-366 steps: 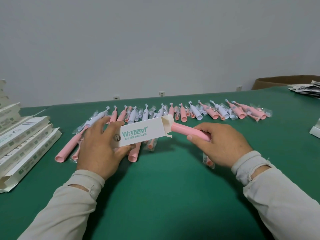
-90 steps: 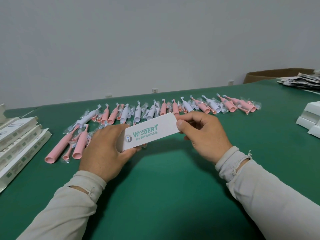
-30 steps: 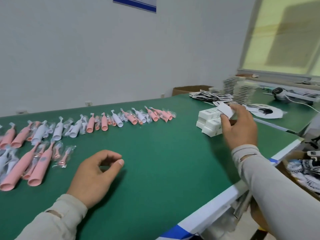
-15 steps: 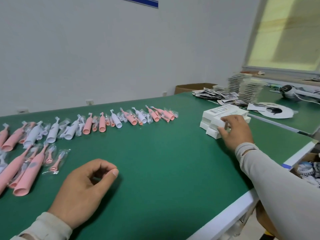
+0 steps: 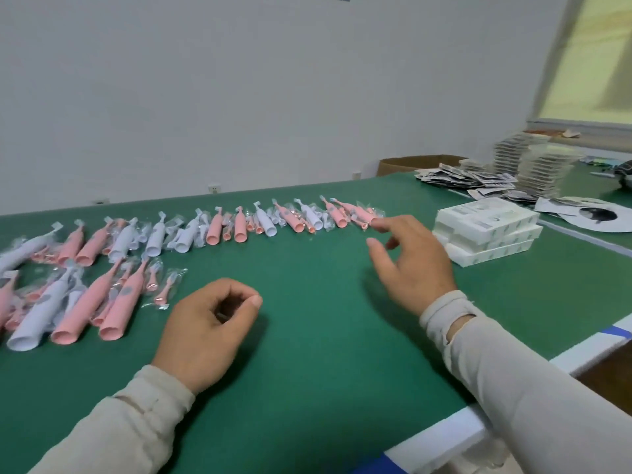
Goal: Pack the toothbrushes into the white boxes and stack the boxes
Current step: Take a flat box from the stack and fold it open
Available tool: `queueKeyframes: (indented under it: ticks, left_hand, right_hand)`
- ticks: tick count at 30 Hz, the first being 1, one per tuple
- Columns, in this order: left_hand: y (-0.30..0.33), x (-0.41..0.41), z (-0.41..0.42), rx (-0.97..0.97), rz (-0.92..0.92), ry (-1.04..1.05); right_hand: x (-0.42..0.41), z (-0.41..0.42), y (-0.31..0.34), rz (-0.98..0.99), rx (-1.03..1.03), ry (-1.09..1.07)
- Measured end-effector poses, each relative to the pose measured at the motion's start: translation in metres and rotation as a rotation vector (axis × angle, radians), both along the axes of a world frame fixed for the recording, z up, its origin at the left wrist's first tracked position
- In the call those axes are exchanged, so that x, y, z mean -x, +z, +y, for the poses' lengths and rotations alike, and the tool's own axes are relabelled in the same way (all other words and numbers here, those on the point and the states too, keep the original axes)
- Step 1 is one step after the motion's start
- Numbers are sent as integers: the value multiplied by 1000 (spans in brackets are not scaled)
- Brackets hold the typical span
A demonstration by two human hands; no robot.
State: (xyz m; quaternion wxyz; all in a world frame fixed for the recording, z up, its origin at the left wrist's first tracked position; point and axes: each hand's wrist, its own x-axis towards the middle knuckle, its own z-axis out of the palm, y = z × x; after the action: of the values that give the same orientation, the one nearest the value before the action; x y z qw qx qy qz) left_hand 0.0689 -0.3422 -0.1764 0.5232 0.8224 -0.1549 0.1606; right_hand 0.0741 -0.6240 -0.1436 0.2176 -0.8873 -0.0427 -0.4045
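A stack of white boxes [image 5: 485, 230] is seen on the right part of the green table [image 5: 307, 354], three layers high, with printed labels on the sides facing the camera. The pink and white toothbrushes [image 5: 239, 227] are laid out in a long row across the far side of the table, many in clear wrappers, and a second cluster of toothbrushes [image 5: 82, 302] lies nearer at the left. The right hand [image 5: 410, 265] is held just above the table between the row's right end and the box stack, its fingers spread and relaxed, nothing held; it is somewhat blurred. The left hand [image 5: 205, 326] is rested on the table near the front cluster, fingers loosely curled toward the thumb, with nothing gripped. Both forearms are covered by light beige sleeves [image 5: 513, 378]. Behind the boxes, heaps of printed leaflets [image 5: 468, 179] and tall stacks of packets [image 5: 537, 165] are seen, with a brown cardboard carton [image 5: 410, 164] against the wall.
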Motion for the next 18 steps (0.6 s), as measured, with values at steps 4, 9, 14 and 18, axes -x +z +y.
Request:
queueKeyframes:
  ticks: [4,9,14,18]
  left_hand:
    - [11,12,10,192,-126,237]
    - [8,27,63,307,-136,479]
    - [8,47,125,94,-76,602]
    - [29,52,204,-629,-90,903]
  right_hand:
    - [-11,143,-2,244,-270,398]
    - [-33,245,1,305,-539,574]
    - [-29,252,-39,306,-425,560]
    - [-32,248,-37,327,-450,602]
